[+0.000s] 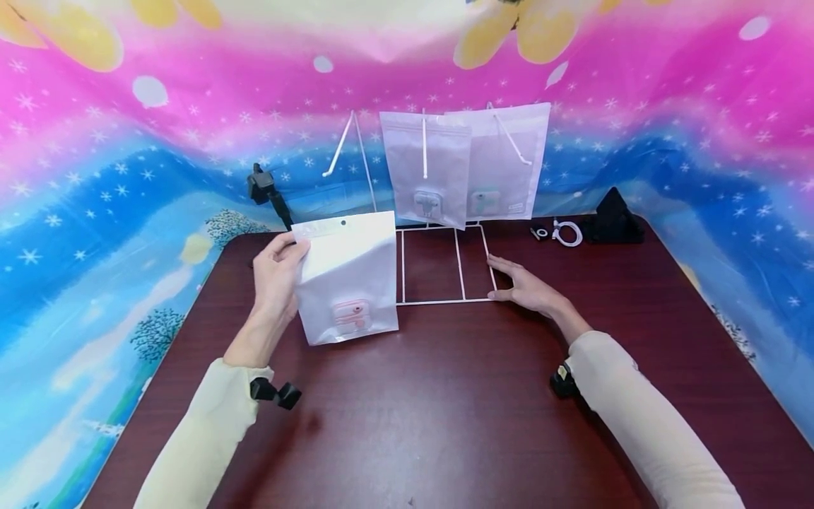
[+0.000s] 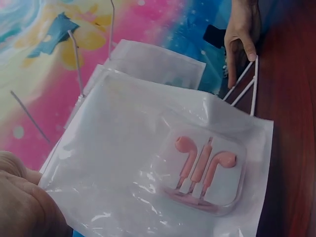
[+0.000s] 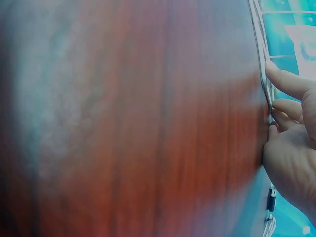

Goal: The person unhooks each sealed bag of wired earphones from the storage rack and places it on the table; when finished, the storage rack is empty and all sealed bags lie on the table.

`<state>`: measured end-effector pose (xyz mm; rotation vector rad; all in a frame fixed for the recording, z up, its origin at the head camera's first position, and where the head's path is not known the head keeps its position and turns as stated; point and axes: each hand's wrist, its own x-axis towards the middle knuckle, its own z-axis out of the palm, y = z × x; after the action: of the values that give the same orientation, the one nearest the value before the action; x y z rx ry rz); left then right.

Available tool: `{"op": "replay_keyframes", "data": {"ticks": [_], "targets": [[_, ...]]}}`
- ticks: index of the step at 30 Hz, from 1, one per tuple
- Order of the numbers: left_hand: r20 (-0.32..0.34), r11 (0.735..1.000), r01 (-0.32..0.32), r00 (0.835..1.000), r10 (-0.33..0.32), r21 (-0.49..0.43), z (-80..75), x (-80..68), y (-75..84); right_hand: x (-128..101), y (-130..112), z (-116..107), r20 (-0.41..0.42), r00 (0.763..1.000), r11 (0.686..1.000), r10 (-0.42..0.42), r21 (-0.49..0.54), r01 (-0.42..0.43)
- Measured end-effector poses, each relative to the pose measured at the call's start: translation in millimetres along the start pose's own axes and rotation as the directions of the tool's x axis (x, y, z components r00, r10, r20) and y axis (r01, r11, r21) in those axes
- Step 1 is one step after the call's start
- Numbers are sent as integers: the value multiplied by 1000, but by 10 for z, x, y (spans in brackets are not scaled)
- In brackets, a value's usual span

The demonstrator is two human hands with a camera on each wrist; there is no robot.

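Observation:
My left hand pinches the left edge of a white pouch, held up at an angle over the table. Through its clear front a case of pink earphones shows in the left wrist view. My right hand rests at the right side of a white wire rack, its thumb at the front corner and its extended fingers along the side rail. Two more pouches hang on the rack's hooks: one with white earphones, the other with pale green ones. The rack's left hook is bare.
A small black stand sits at the back right of the dark red table. Beside it lie a coiled white cable and a small dark item. A black mount stands at the back left. Patterned cloth surrounds the table.

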<state>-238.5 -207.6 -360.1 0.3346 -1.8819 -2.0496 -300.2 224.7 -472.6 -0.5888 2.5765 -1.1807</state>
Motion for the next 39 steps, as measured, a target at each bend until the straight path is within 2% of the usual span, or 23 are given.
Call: {"op": "replay_keyframes", "data": {"ticks": [4,8,12,17,21,26,29,33,39], "targets": [[9,1000,18,1000,-18,8,89,102,-130,3,0,6,5,1000,1000,-2,4,2],[6,996,5,1000,-6,84,170,226,-231,-1,1,3,1,1000,1000,-4,5,4],[-12,984,23,1000,-21,174,236,353,-351,-9,1,-4,-1,1000,1000,3,5,-3],[4,968,69,997,-72,241,268,476,-528,-3,-8,-6,3,1000,1000,12,15,-12],[37,943,112,991,-130,313,269,545,-661,4,-7,1,8,1000,999,27,20,-27],[61,926,135,984,-167,354,255,604,-775,2,1,6,5,1000,999,31,24,-31],[94,916,143,977,-191,376,233,635,-826,-3,-6,6,3,1000,999,25,30,-25],[141,890,166,959,-246,426,202,680,-891,-5,-15,5,4,1000,999,29,27,-29],[151,841,239,925,-350,485,168,732,-959,-10,-11,-4,2,1000,999,26,26,-26]]}}
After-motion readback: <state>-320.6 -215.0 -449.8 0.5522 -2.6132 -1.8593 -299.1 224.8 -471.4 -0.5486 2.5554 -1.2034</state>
